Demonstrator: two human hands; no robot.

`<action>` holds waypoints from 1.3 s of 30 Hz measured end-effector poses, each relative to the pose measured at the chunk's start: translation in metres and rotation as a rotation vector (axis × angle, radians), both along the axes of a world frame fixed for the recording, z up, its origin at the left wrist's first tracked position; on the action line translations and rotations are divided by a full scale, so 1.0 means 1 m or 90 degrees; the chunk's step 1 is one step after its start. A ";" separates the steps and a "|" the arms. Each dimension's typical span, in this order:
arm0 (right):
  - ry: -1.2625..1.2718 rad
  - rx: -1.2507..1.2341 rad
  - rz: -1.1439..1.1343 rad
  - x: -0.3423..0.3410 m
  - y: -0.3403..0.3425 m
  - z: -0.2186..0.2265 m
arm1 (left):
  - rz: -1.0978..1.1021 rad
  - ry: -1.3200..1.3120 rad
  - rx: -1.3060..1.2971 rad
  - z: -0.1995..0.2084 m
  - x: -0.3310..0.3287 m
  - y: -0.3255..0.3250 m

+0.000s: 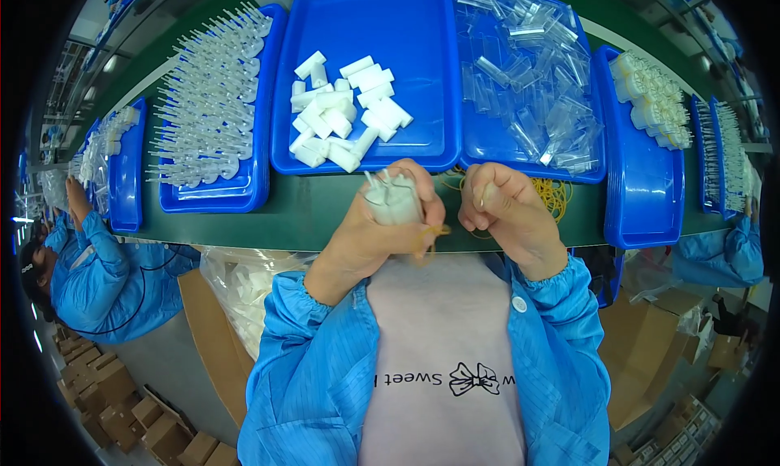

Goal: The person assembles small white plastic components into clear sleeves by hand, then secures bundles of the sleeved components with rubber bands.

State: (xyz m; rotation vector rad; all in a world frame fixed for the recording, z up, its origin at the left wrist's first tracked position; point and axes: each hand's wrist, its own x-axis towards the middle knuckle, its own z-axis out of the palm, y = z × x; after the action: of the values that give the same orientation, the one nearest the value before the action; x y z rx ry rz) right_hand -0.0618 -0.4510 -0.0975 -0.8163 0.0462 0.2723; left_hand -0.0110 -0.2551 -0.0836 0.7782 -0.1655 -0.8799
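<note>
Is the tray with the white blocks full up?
No, only partly full: white blocks cover part of the blue tray, and its bare bottom shows around them.

Single view, head cam: left one of a side-by-side fisheye pair worn on the person's head. Faces down, picture upright. Near: left hand [357, 234] and right hand [516, 214] about mid-frame, wearer's shirt [447, 328] below, green table [313, 210] beyond. Very wide; edges bend toward dark round rim, sides reaching a co-worker [101, 283] and floor cartons [114, 385].
</note>
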 end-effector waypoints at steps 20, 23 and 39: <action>-0.086 -0.532 -0.381 0.300 -0.141 0.103 | 0.104 0.116 -0.036 -0.010 0.004 0.018; -0.009 -0.665 -0.466 0.350 -0.177 0.090 | 0.152 0.111 -0.042 -0.012 -0.002 0.034; -0.237 -0.769 -0.221 0.273 -0.159 0.150 | 0.186 0.130 -0.117 -0.013 0.004 0.038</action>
State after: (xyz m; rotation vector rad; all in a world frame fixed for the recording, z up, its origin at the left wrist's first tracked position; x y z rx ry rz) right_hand 0.2112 -0.6096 0.0525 -2.0182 -0.0042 -0.2955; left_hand -0.0069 -0.2166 -0.0970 0.5215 0.0473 -0.6509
